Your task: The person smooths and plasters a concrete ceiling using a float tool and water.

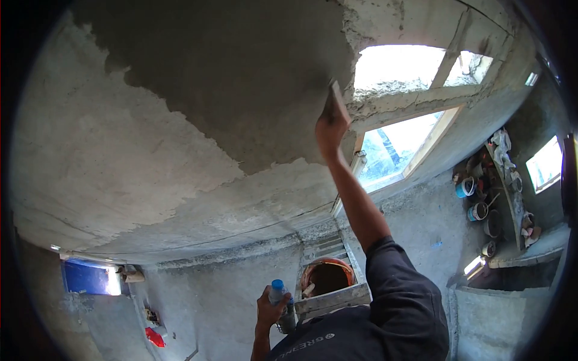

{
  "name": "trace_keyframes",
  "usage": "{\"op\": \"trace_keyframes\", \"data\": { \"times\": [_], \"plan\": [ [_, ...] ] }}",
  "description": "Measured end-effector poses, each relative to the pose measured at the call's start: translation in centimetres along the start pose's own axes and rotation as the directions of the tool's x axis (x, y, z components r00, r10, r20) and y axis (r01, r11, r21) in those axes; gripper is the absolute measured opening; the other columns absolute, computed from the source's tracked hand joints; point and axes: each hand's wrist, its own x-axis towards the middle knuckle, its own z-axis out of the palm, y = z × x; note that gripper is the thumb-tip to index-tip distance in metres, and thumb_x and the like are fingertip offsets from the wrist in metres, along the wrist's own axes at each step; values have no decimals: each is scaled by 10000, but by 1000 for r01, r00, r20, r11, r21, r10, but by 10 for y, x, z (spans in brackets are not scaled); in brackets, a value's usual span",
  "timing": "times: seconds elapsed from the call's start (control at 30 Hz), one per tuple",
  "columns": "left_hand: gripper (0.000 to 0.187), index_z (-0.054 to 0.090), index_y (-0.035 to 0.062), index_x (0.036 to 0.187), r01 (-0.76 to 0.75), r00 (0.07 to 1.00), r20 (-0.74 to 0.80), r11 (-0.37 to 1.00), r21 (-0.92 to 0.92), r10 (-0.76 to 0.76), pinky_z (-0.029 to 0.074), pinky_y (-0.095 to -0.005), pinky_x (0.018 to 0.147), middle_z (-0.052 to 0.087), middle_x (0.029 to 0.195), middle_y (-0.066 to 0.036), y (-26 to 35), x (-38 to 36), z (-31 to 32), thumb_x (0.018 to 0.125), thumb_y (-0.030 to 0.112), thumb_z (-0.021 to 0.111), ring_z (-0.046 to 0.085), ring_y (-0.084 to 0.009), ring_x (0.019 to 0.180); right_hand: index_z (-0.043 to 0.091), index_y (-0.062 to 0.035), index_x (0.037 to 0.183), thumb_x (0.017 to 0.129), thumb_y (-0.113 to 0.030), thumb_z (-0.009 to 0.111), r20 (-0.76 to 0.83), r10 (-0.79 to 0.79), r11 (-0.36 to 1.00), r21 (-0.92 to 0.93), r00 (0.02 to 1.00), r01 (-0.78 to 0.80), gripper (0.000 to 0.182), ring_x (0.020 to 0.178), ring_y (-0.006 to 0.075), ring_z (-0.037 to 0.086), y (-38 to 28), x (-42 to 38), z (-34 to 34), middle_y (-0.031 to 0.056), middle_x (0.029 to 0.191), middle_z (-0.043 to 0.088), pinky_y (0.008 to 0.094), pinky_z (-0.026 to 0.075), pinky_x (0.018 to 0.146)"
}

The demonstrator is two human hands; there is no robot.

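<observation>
My right hand [333, 129] reaches up along the wall, its fingers closed round a plastering trowel [333, 96]. The tool, seen nearly edge-on, lies against or very close to a dark patch of wet plaster [229, 78], near the window opening. Whether its blade touches the wall cannot be told. Low down, by my body, my left hand [268, 310] is wrapped round a clear plastic bottle [286, 319] with a blue cap. The bottle stands upright in the grip. Beside it, an orange-rimmed tub [351, 272] holds brownish mortar and rests on wooden planks.
Paler, drier wall [108, 150] borders the dark plaster. At right are a bright upper opening [397, 66] and a framed window [403, 144]. Several buckets [478, 210] stand by a plank at far right. A blue panel [87, 278] and a red object [155, 337] are at lower left.
</observation>
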Motion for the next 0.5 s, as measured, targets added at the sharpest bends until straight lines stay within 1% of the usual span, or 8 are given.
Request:
{"op": "trace_keyframes", "data": {
  "times": [0.1,0.17,0.2,0.27,0.33,0.4,0.43,0.5],
  "plan": [
    [384,585,40,917,-3,1000,-19,1000,-24,3,513,-337,670,668,782,-102,-5,-1,0,770,351,757,653,-190,704,504,-19,1298,703,142,400,-87,-117,988,-109,989,107,625,1181,344,518,-3,61,3,217,1302,508,396,459,965],
    [387,587,37,920,-21,999,-29,1000,-3,21,514,-334,674,666,781,-101,-8,-1,0,771,352,756,649,-187,703,456,2,1327,687,152,408,130,-125,978,-152,984,145,659,1202,358,491,7,74,10,238,1339,459,407,480,949],
    [389,589,33,928,-10,1000,-9,1000,-20,10,514,-333,680,668,788,-103,-8,-1,0,772,349,755,651,-187,717,456,2,1327,687,152,408,126,-124,977,-156,984,143,659,1202,358,491,12,68,9,238,1339,459,407,480,949],
    [391,591,30,935,-1,1000,12,1000,-29,1,515,-332,686,669,795,-104,-5,0,-1,773,346,754,654,-187,732,433,-15,1346,679,163,431,152,-235,917,-292,960,271,691,1221,360,464,33,37,9,230,1374,416,397,496,937],
    [392,595,26,949,67,998,11,996,59,-67,515,-331,694,672,809,-105,4,-1,-1,775,341,752,656,-185,754,443,-9,1336,677,173,458,165,-177,916,-334,970,223,684,1239,353,442,53,-1,1,232,1372,416,385,494,941],
    [387,597,27,950,48,999,10,997,64,-48,515,-331,695,672,812,-104,5,-3,-2,775,335,752,656,-183,756,390,-21,1372,725,146,494,201,106,958,-284,974,-45,676,1308,360,351,59,-30,-8,211,1411,377,400,416,1027],
    [381,598,28,952,23,1000,4,998,63,-23,516,-331,696,672,815,-104,6,-1,-2,775,328,752,656,-180,758,390,-21,1372,725,146,494,192,105,957,-287,976,-46,676,1308,360,351,60,-34,-8,211,1411,377,400,416,1027],
    [375,597,30,947,29,999,13,999,40,-30,515,-331,697,672,815,-102,13,-1,-3,774,323,755,655,-177,758,402,-8,1362,738,155,463,14,230,947,-234,973,-220,648,1309,358,352,59,-38,-5,219,1393,397,395,392,1044]
  ]
}}
